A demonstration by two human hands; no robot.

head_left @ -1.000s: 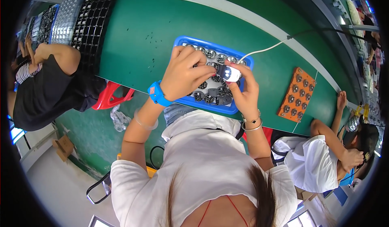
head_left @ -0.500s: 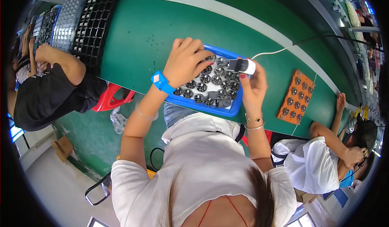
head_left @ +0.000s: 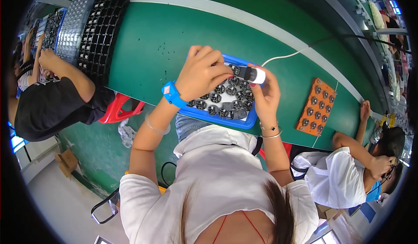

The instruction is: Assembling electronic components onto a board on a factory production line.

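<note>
A blue tray (head_left: 248, 123) with a white bottom lies on the green table in front of me, holding many small round black parts (head_left: 215, 97) with shiny metal bits. My right hand (head_left: 268, 94) is closed around a white-and-black corded device (head_left: 257, 75), its dark end pointing left over the tray. Over the tray's left part, my left hand (head_left: 203, 72) has thumb and fingers pinched together beside that dark end. A round dark part (head_left: 234, 70) shows right at those fingertips; whether they grip it is hard to make out. A blue band circles my left wrist.
To the right lies an orange board (head_left: 316, 107) with rows of round parts. A black compartment tray (head_left: 102, 30) stands at the left. Tiny dark bits (head_left: 164, 52) are scattered on the table. A white cable (head_left: 283, 57) runs to the back. People sit on both sides.
The device in my right hand has moved left and slightly down, its dark end now meeting my left fingertips. My left hand has shifted a little, fingers closer together.
</note>
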